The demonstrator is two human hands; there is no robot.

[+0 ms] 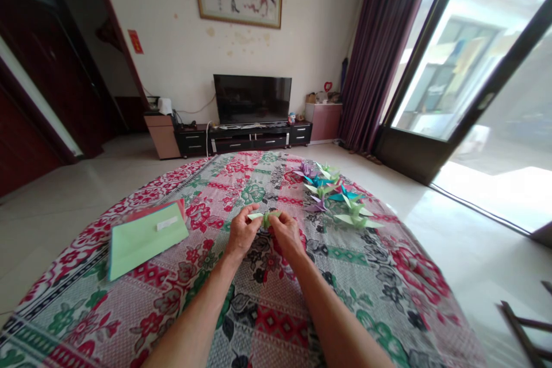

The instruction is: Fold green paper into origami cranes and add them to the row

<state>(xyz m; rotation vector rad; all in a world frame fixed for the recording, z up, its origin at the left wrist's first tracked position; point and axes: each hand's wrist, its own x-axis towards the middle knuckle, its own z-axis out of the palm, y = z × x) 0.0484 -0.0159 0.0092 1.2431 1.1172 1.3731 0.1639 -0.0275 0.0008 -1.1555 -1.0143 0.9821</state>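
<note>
Between my two hands, over the middle of the round table, is a small light green folded paper crane [266,219]. My left hand [244,232] pinches its left side, and a pale pointed tip shows by the fingers. The other side is pinched by my right hand [286,232], whose fingertips partly hide the paper. To the right lies a group of finished paper cranes in green, blue, purple and red; a green crane [357,216] is at its near end and a purple crane [318,204] lies closest to my right hand.
A stack of coloured paper [146,244], green on top with a small white strip [167,223], lies at left on the flowered tablecloth [207,299]. Beyond the table stand a low TV cabinet [235,145] and a television [253,99]. A glass door [431,69] is at right.
</note>
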